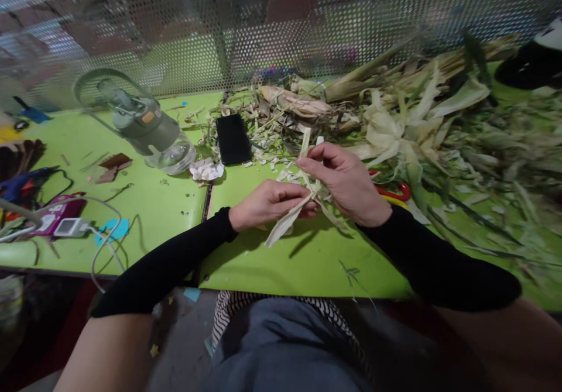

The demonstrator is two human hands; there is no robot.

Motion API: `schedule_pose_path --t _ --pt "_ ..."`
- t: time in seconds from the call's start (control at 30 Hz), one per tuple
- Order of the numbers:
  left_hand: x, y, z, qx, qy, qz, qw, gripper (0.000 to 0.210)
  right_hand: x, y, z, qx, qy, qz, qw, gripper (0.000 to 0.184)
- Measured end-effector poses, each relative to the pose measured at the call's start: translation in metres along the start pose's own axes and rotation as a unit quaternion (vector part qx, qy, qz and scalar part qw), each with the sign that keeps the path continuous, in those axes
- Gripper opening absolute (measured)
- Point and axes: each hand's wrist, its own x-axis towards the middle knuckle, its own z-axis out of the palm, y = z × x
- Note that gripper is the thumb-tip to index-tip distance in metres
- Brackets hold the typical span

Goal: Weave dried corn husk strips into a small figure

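Observation:
Over the green table (272, 263), both my hands meet on pale dried corn husk strips (285, 221). My left hand (267, 202) pinches the strips from the left, fingers closed on them. My right hand (345, 181) grips the same strips from the right, and one strip stands up between its fingers. A loose husk end hangs down toward the table below my left hand. Black sleeves cover both forearms.
A big heap of corn husks and stalks (421, 111) fills the right and back. A black phone (233, 138) lies beside it, red-handled scissors (397, 193) behind my right hand. A tipped grey bottle (144, 129), cables and a charger (70, 226) sit left. Perforated metal screen behind.

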Motion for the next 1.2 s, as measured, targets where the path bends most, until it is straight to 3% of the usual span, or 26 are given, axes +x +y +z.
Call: schedule_pose_path --t 0.23,0.37,0.47,0.57,0.63,0.77,1.03,1.1,1.2 --pt "0.005 0.004 0.0 -0.017 0.091 0.017 0.996 0.052 0.005 -0.005 -0.006 0.06 -0.054 0.094 0.992 0.032" --pt "0.006 0.008 -0.004 -0.014 0.115 0.043 0.992 0.049 0.009 -0.011 -0.018 -0.033 -0.114 0.077 0.99 0.034" --pt "0.004 0.007 -0.005 -0.013 0.124 0.031 0.992 0.046 0.013 -0.012 -0.031 -0.095 -0.196 0.052 0.975 0.035" --pt "0.004 0.004 -0.006 -0.025 0.137 0.013 0.99 0.043 0.017 -0.014 -0.042 -0.146 -0.229 0.005 0.962 0.034" --pt "0.005 0.001 -0.007 -0.032 0.141 0.005 0.989 0.041 0.017 -0.016 -0.045 -0.178 -0.221 -0.039 0.958 0.032" --pt "0.006 0.0 -0.008 -0.019 0.131 0.0 0.991 0.038 0.013 -0.021 -0.042 -0.19 -0.144 -0.109 0.965 0.024" --pt "0.003 0.003 -0.001 -0.007 0.091 0.044 0.995 0.049 0.014 -0.012 -0.045 -0.145 -0.142 -0.104 0.974 0.023" --pt "0.003 0.001 -0.001 -0.024 0.099 0.043 0.994 0.048 0.014 -0.008 -0.044 -0.124 -0.124 -0.101 0.979 0.022" --pt "0.006 -0.002 -0.004 -0.036 0.143 0.048 0.988 0.043 0.013 -0.007 -0.036 -0.106 -0.076 -0.102 0.986 0.038"
